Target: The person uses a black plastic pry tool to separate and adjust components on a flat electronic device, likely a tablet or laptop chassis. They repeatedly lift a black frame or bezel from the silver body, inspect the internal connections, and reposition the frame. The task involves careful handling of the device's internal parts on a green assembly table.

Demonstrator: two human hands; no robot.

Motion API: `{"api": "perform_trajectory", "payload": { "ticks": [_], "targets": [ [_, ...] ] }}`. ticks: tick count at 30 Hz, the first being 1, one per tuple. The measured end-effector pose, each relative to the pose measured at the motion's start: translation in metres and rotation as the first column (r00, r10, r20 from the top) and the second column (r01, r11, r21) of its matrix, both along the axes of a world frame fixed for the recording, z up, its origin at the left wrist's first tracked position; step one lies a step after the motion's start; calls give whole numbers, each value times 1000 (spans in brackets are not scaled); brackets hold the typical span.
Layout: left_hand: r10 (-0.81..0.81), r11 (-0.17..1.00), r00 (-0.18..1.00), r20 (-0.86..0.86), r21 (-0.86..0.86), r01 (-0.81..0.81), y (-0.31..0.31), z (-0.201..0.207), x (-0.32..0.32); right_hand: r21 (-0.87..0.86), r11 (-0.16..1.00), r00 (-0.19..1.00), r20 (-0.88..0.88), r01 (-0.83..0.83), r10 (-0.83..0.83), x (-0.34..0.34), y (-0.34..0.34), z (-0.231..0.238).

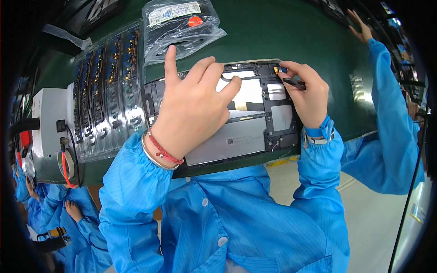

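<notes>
An opened tablet [246, 132] lies on the green table in front of me, its insides facing up. A large grey battery [227, 143] fills much of its near half. My left hand [189, 102] is spread over the tablet's left part, fingers apart, hiding what is below. At the far right corner my right hand [309, 91] pinches a slim black tool [295, 83], whose exact kind I cannot make out. Beside those fingertips is a small gold and blue part [277, 70]; whether the fingers touch it is unclear.
Clear plastic trays [107, 91] of small circuit boards stand left of the tablet. Beyond it lies a clear plastic bag [182, 27] with a label and a red sticker. A white box [50, 120] with cables is far left. A co-worker's blue sleeve [387, 118] reaches in at right.
</notes>
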State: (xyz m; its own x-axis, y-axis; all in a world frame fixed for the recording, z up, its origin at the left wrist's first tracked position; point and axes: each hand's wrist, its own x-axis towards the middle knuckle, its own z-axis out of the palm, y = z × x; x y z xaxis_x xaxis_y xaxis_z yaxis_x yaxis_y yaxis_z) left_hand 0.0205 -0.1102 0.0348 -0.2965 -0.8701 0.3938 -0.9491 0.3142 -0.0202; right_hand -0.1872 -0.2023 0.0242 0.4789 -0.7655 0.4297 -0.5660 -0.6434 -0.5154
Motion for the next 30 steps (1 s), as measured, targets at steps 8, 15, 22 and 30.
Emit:
{"api": "perform_trajectory", "payload": {
  "ticks": [8,15,22,30],
  "targets": [
    [33,999,999,-42,13,-33,-1,0,-14,35,999,998,52,23,-25,-3,-3,-2],
    [185,983,981,-51,26,-184,3,-8,-39,-113,994,994,106,0,12,16,4,34],
    [0,988,998,-64,156,10,14,0,11,-162,959,973,-55,-231,225,45,2,56],
    [14,978,979,-202,205,29,44,14,14,5,932,908,-221,-363,355,59,-11,43]
  ]
}}
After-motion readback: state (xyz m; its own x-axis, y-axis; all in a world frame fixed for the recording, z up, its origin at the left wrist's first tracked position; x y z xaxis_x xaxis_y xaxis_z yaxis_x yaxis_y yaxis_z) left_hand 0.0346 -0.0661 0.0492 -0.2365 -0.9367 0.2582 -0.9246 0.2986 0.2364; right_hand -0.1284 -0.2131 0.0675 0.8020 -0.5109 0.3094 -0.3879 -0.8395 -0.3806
